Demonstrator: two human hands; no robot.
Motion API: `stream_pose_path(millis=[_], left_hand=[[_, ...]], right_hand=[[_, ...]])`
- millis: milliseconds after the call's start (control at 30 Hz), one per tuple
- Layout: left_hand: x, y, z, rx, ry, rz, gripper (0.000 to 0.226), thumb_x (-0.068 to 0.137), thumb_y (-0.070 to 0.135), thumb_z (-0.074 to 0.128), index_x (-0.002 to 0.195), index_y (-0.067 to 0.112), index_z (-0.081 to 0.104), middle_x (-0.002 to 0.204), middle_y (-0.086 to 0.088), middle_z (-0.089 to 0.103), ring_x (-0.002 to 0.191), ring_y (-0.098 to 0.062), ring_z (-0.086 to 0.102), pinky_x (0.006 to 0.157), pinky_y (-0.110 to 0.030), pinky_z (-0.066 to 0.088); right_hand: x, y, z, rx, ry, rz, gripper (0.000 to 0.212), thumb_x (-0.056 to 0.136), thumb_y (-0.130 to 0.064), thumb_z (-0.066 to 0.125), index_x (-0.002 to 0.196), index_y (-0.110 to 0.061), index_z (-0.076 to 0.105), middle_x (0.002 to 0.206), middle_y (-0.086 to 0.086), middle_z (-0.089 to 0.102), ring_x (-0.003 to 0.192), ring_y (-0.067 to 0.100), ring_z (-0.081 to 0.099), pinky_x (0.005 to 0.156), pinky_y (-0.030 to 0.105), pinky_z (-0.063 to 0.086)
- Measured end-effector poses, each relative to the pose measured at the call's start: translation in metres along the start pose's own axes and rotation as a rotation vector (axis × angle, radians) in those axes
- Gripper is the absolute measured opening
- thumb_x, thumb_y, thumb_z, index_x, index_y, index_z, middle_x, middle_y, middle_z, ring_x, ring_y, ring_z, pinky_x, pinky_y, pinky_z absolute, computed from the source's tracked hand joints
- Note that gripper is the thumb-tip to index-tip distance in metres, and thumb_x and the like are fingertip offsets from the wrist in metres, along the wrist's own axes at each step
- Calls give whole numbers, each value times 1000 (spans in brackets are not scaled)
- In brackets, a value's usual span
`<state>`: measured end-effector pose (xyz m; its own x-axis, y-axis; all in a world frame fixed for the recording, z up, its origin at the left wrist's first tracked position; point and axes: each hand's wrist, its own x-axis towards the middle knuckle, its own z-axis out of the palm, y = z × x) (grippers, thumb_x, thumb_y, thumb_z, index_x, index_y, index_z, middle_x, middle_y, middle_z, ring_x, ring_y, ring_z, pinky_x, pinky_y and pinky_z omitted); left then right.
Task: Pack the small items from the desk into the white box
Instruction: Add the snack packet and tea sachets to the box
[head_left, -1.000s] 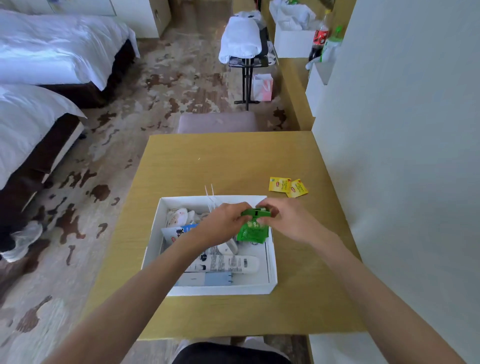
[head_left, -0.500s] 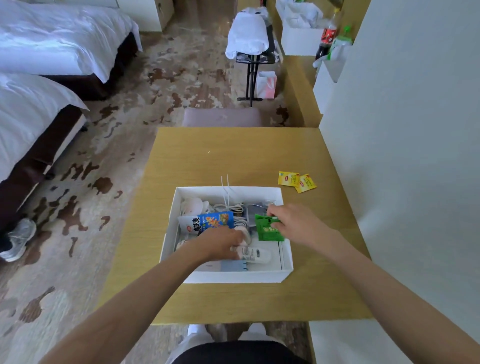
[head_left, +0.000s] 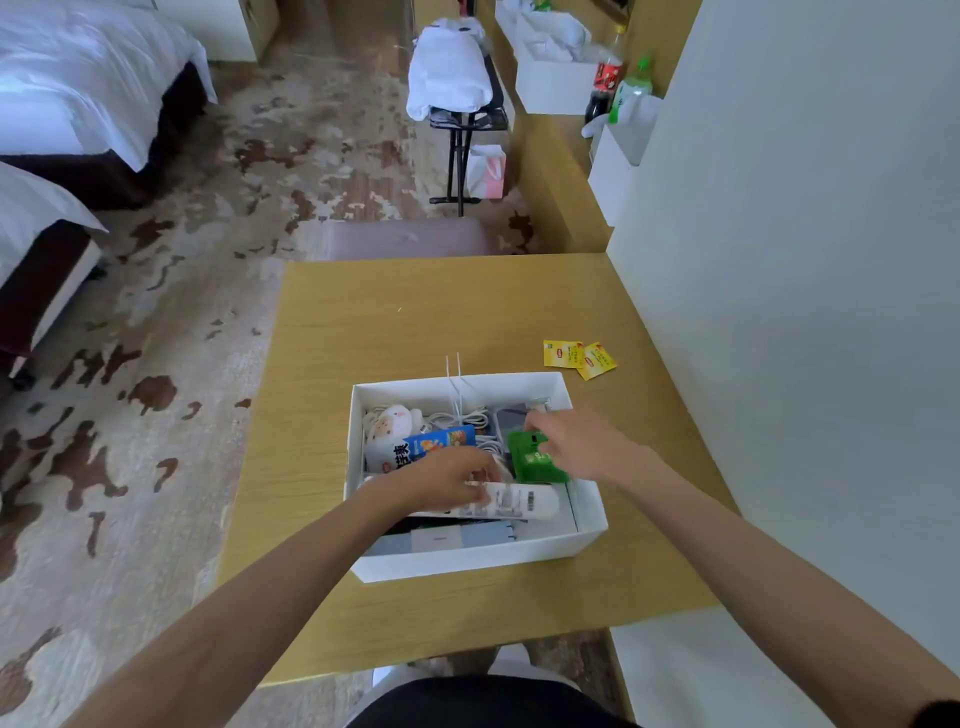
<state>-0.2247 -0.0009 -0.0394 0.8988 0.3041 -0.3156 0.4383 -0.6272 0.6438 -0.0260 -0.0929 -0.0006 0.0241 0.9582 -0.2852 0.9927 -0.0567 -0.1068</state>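
Right hand (head_left: 582, 444) pinches the green packet (head_left: 535, 457) inside the white box (head_left: 589, 522), fingers pressed together.

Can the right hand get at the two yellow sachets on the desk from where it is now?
Probably yes. The yellow sachets lie on bare desk beyond the box, and nothing stands between them and the right hand.

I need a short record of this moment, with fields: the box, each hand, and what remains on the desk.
box: white box, open, on the desk
left hand: left hand inside the box, on the white tube
right hand: right hand at the green packet, over the box
left outside: two yellow sachets on the desk beyond the box
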Motion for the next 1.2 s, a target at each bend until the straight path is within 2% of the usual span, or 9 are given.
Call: stream_pose_path(millis=[200,400,567,700,833,933,1000,1100,1200], left_hand=[[-9,0,6,-152,-82,17,24,92,17,55,115,15,60,115,-3,63,102,-14,58,89,-25,47],[-11,-11,12,-68,-68,-24,19,90,21,57,108,19,61,103,2,67,98,-14,61,89,-32,49],[-10,-16,11,44,24,12,14,89,22,56,102,22,58,104,1,67,96,-15,60,76,-27,45],[-8,-17,9,105,8,43,16,89,23,54,104,20,59,105,0,66,96,-18,60,73,-28,45],[-2,-12,-6,135,15,67,20,91,26,50,108,23,59,112,2,64,100,-17,59,81,-32,49],[9,-3,-27,116,111,83,24,93,27,44,111,25,59,114,3,65,98,-17,60,79,-32,48],[19,5,-42,80,177,84,24,94,29,43,111,26,60,114,2,65,99,-18,59,81,-33,49],[39,18,-62,33,245,61,23,95,26,44,110,23,61,113,0,65,100,-21,59,83,-36,49],[62,26,-75,34,256,55,24,95,23,44,111,20,61,112,-1,65,96,-21,59,79,-35,49]], right_hand=[[3,-18,12,-150,-320,-25,19,94,-18,50,112,-23,54,105,7,66,85,25,58,75,34,37],[4,-29,20,-286,-282,23,13,92,-10,50,96,-21,55,105,8,66,96,28,59,88,40,39],[1,-35,26,-478,-263,4,29,92,-3,49,115,-13,62,120,11,58,115,30,49,93,44,41],[-4,-40,31,-444,-328,62,27,93,-3,47,116,-8,60,122,13,58,111,30,56,92,42,48],[-10,-38,17,-282,-206,148,29,92,-4,47,117,-11,59,121,10,57,105,29,58,80,38,50],[-13,-31,-2,-171,-32,163,26,94,-13,46,116,-17,60,118,5,57,102,24,56,67,32,39],[-14,-20,-13,-46,92,211,23,96,-19,44,112,-17,61,115,4,58,102,25,57,69,33,40],[-12,4,-24,201,214,327,29,97,-20,47,121,-17,63,123,3,61,112,25,55,88,34,43],[-2,33,-25,390,317,416,25,95,-17,49,113,-15,67,116,6,64,106,25,59,85,33,46]])
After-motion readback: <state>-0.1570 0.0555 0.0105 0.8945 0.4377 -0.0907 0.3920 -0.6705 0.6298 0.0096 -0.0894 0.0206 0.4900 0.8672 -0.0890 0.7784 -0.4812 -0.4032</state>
